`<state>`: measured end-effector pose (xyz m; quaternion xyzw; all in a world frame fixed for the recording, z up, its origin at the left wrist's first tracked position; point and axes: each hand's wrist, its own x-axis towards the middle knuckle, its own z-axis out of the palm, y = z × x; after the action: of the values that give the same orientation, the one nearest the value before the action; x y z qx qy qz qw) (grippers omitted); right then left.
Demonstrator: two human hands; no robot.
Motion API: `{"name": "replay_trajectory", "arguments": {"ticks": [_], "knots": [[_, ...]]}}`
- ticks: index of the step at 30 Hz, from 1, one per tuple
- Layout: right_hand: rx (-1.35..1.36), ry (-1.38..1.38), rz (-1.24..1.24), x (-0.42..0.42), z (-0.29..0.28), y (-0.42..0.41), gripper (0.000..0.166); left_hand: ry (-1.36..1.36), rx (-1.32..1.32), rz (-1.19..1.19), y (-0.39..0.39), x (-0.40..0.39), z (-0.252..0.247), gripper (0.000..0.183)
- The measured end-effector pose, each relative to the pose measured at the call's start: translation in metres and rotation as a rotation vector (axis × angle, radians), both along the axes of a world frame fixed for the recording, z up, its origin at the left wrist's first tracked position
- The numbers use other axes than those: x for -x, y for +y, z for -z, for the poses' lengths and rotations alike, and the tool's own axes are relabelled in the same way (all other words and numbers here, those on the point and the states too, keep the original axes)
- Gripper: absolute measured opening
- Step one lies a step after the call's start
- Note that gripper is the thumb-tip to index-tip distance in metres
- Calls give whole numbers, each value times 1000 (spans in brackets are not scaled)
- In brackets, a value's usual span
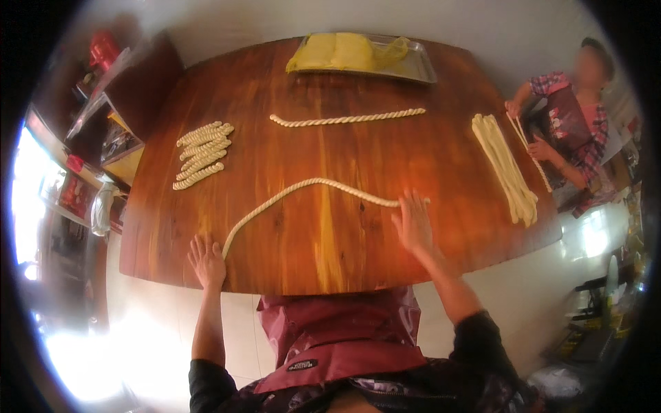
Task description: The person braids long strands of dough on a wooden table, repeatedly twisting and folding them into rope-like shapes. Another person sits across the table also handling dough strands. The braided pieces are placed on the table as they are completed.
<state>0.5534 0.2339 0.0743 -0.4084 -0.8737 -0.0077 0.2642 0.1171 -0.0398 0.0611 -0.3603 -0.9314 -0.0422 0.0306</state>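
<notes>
A long twisted rope of dough (319, 180) arches across the wooden table in front of me. My left hand (208, 260) lies flat with fingers spread at its lower left end. Near its right end, my right hand (413, 222) presses flat on the dough, and a short tip shows beyond the fingers. Farther back lies a second twisted dough rope (348, 120), nearly straight. At the left sits a group of short twisted dough pieces (202, 152). Toward the right edge, several untwisted dough strips (503, 168) lie side by side.
At the back of the wooden table (289, 248), a metal tray (421, 64) holds dough under yellow plastic (335, 51). A co-worker (573, 118) at the right edge handles dough strands (537, 168). A shelf unit (124, 98) with various items stands at the left.
</notes>
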Motion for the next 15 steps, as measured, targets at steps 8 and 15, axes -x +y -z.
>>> {"name": "replay_trajectory", "arguments": {"ticks": [8,15], "knots": [[274,292,156,8,-22,57,36,-96,-481,469,-48,-104,-1,31],[528,218,-184,29,-28,66,26,78,439,420,4,-31,-20,19]]}}
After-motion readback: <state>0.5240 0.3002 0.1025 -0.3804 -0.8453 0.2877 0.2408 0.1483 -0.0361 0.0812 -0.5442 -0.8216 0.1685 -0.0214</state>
